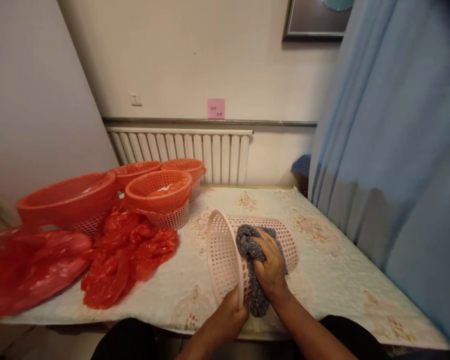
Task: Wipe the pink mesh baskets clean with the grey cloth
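A pale pink perforated plastic basket [223, 260] lies on its side on the flowered tablecloth, its wide mouth facing left. My left hand [230, 315] is closed on the lower part of the basket's rim. Above and to the right of it, my right hand [270, 264] grips a dark grey cloth [249, 242] and presses it against the basket's outer side. Part of the cloth hangs down in front of the basket, between my two hands.
Several baskets lined with red bags [158, 184] stand at the left of the table [322, 295]. Crumpled red plastic bags [122, 260] lie before them. A radiator [217, 157] is behind the table, and a blue curtain [390, 150] hangs along the right.
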Motion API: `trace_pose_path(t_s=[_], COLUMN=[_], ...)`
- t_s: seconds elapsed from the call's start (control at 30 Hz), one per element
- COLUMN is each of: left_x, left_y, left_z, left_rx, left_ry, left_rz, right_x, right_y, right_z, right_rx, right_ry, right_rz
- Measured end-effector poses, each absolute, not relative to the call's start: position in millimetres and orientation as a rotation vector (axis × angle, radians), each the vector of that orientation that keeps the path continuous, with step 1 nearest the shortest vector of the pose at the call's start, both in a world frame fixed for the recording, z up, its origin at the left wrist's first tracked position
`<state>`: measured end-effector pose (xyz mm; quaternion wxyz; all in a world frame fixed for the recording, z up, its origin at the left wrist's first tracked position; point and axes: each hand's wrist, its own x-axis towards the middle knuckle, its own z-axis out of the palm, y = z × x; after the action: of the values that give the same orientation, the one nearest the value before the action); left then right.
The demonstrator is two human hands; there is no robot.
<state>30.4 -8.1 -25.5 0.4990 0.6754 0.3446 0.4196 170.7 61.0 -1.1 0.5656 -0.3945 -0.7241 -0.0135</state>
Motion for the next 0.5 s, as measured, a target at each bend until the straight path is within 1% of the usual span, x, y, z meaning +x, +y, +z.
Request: trace_pose_path(t_s=[0.1,0.33,0.5], left_x=[30,35,35], left_y=[-7,13,17], left_z=[-23,-5,-5], left_rx=[1.595,1.371,1.427], left_ry=[0.831,0.915,0.923], left_rz=[1.019,1.194,1.189], right_x=[171,176,217], right_y=[59,67,104], right_z=[-3,-5,-12], right_rx=[-0.931,-0.940,-1.212], right_ry=[-1.706,-1.744,-1.625], right_rz=[-0.027,-0.041,-0.099])
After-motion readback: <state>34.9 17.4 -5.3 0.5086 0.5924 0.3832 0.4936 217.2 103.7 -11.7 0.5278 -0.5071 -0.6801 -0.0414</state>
